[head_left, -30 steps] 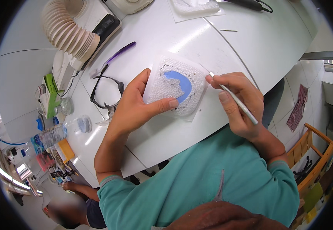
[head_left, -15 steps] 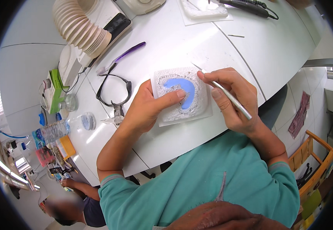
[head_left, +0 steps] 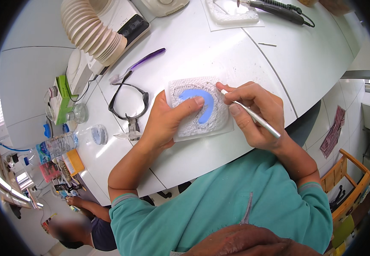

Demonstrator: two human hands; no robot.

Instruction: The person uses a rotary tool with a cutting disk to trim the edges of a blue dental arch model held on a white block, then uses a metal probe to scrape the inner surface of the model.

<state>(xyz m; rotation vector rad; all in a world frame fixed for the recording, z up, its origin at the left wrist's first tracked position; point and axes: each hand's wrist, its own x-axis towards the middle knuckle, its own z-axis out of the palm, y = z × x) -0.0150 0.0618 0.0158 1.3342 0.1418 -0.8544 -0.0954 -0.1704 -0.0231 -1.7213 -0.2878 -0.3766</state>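
My left hand (head_left: 161, 121) grips a square, clear-edged plastic sheet (head_left: 221, 121) with a bumpy white surface. Its thumb presses over a smooth blue horseshoe-shaped area (head_left: 209, 112) in the middle, and the other fingers are hidden beneath. My right hand (head_left: 259, 115) holds a slim silver pen-shaped tool (head_left: 261, 120) like a pencil. The tool's thin tip reaches the white surface near the sheet's upper edge, above the blue arch. Whether the tip cuts in or only touches, I cannot tell.
Black-framed glasses (head_left: 145, 102) and a purple toothbrush (head_left: 150, 55) lie left of my hands. Farther back are a ribbed hose (head_left: 93, 32), a second white moulded sheet (head_left: 236, 19) and a dark corded handpiece (head_left: 281, 13). Another person (head_left: 101, 230) sits at lower left.
The silver tool's tip has come down from beyond the sheet's upper edge onto its white surface. The sheet has shifted slightly left, and my left thumb lies a little higher on it.
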